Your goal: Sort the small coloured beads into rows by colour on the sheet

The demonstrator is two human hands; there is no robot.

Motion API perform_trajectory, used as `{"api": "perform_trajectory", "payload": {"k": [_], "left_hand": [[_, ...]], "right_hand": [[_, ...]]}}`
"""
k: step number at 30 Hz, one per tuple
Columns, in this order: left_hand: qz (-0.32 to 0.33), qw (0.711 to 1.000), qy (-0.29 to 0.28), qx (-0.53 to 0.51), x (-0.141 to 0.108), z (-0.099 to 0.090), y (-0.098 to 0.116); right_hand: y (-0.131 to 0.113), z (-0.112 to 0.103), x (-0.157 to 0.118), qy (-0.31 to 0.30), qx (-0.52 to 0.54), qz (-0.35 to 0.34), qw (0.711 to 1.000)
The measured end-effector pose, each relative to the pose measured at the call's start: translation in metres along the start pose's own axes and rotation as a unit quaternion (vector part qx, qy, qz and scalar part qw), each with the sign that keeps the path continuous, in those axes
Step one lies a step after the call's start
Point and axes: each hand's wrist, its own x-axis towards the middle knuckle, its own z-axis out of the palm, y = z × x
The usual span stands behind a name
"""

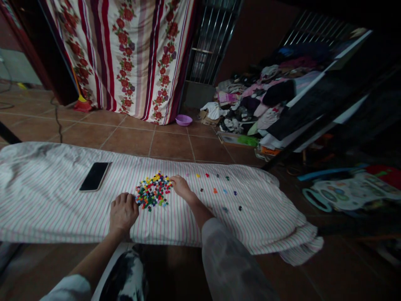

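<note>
A pile of small multicoloured pieces point(153, 192) lies on the striped cloth point(175, 225). My left hand point(123, 211) rests palm down on the cloth at the pile's left edge, its fingers bent and slightly apart, with nothing visible in it. At the pile's upper right edge is my right hand point(179, 184), its fingers pinched together; whatever they hold, if anything, is too small to name. Right of this hand, small groups of pieces sit apart by colour, among them yellow point(198, 175), red point(207, 175), orange point(214, 190) and black point(240, 208).
A dark-screened phone point(95, 177) lies on the cloth left of the pile. Beyond, on the tiled floor, are a purple basin point(184, 120), a red broom point(83, 104) and a heap of clothes point(250, 100). A flowered curtain point(125, 54) hangs behind.
</note>
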Motion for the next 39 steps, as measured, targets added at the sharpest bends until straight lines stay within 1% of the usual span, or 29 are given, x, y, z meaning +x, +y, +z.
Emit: {"api": "perform_trajectory", "payload": {"k": [8,14,23,33,39], "left_hand": [[-0.001,1.0,-0.002,-0.011,0.0,-0.002,0.0],[-0.004,1.0,-0.007,-0.021,0.001,-0.005,0.002],[0.004,1.0,0.001,-0.012,0.0,-0.002,0.0],[0.007,1.0,-0.005,-0.005,-0.001,-0.005,0.0],[0.004,1.0,-0.003,-0.005,-0.001,-0.005,0.0]], "right_hand": [[-0.011,-0.002,0.003,-0.024,-0.03,0.032,0.999],[-0.013,0.0,0.006,-0.01,-0.027,0.041,0.999],[-0.017,-0.002,0.003,-0.009,-0.025,0.052,0.998],[-0.016,-0.009,-0.003,0.023,-0.014,0.05,0.998],[-0.003,-0.01,-0.002,0.057,-0.013,0.053,0.997]]}}
